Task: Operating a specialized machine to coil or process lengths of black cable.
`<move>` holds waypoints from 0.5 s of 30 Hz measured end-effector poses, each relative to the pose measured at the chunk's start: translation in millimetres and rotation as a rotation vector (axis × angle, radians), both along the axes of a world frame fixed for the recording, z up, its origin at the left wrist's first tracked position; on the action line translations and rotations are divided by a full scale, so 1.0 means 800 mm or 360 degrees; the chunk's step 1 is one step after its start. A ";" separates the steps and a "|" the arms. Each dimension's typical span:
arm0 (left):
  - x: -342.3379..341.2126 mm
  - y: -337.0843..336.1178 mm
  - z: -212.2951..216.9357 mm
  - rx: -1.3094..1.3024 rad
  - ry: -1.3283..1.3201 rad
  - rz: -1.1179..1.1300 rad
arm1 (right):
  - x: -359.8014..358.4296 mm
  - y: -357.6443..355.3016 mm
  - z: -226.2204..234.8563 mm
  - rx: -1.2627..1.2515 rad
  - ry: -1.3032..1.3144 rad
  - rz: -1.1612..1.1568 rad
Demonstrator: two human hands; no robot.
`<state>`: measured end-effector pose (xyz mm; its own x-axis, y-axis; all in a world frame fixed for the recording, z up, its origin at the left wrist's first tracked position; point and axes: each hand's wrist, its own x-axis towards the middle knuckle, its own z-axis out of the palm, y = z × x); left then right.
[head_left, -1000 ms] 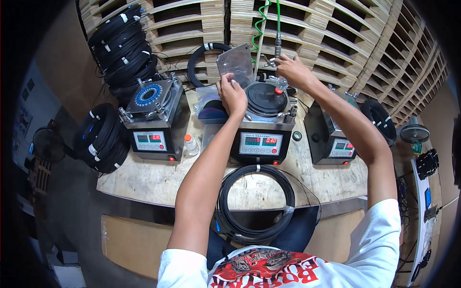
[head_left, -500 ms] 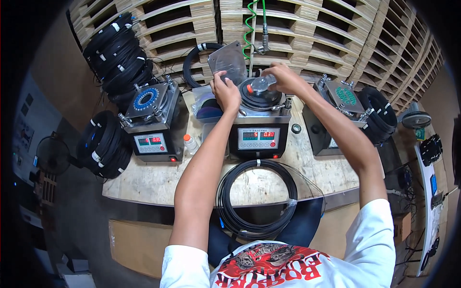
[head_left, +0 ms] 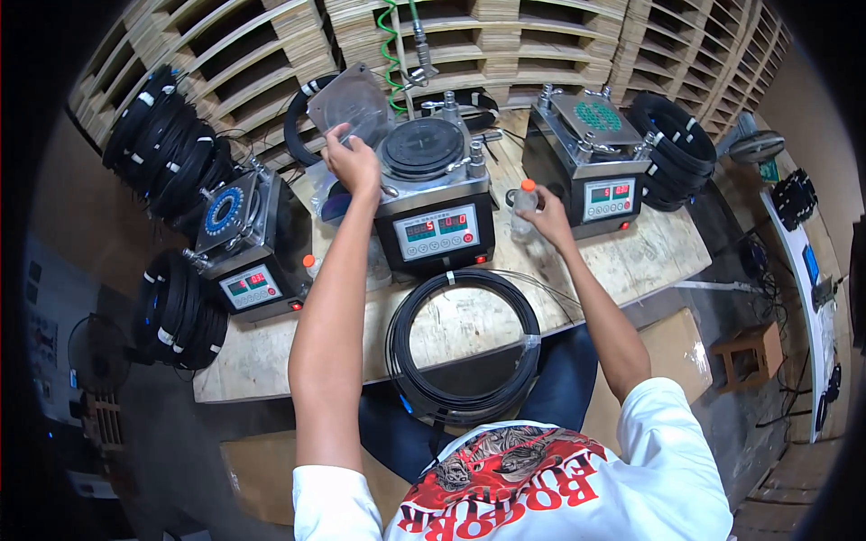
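Observation:
My left hand (head_left: 354,167) is closed at the lower edge of a greyish square plate (head_left: 347,101), which it holds tilted up beside the middle machine. My right hand (head_left: 547,220) grips a clear bottle (head_left: 523,216) with an orange tip, upright at the table between the middle and right machines. On top of the middle polishing machine (head_left: 437,233) lies a bare black round disc (head_left: 422,147), with metal clamp posts at its corners. A coil of black cable (head_left: 397,347) rests at the table's front edge and over my lap.
The left machine (head_left: 248,288) bears a plate ringed with blue connectors, the right machine (head_left: 606,200) one with green connectors. Black cable coils (head_left: 171,144) pile up at left, more (head_left: 672,135) at right. Another orange-tipped bottle (head_left: 309,264) is beside my left forearm. Wooden pallets (head_left: 505,45) stand behind.
The bottle has gone from tipped over the middle disc to upright on the right, carried by my right hand. My left hand stays at the plate. The view has shifted; the middle display has changed.

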<state>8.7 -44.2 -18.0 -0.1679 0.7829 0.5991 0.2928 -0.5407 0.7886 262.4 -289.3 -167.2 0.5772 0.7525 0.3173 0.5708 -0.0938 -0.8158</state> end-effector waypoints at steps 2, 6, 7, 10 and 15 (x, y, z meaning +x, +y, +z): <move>-0.006 0.001 -0.001 -0.0150 0.0026 0.0028 | -0.018 -0.013 -0.028 0.0044 -0.0006 -0.0007; -0.012 0.010 -0.009 -0.0114 -0.0037 0.0001 | -0.033 -0.030 -0.060 0.0118 0.0024 -0.0057; -0.015 0.009 -0.008 -0.0142 -0.0216 0.0003 | -0.032 -0.032 -0.058 0.0160 0.0108 -0.0017; -0.045 0.037 -0.021 -0.0086 -0.0544 -0.0009 | -0.036 -0.037 -0.049 0.0144 -0.0006 0.0100; -0.062 0.052 -0.004 -0.0456 0.0025 -0.0910 | 0.005 -0.039 -0.001 0.0417 0.0177 0.0017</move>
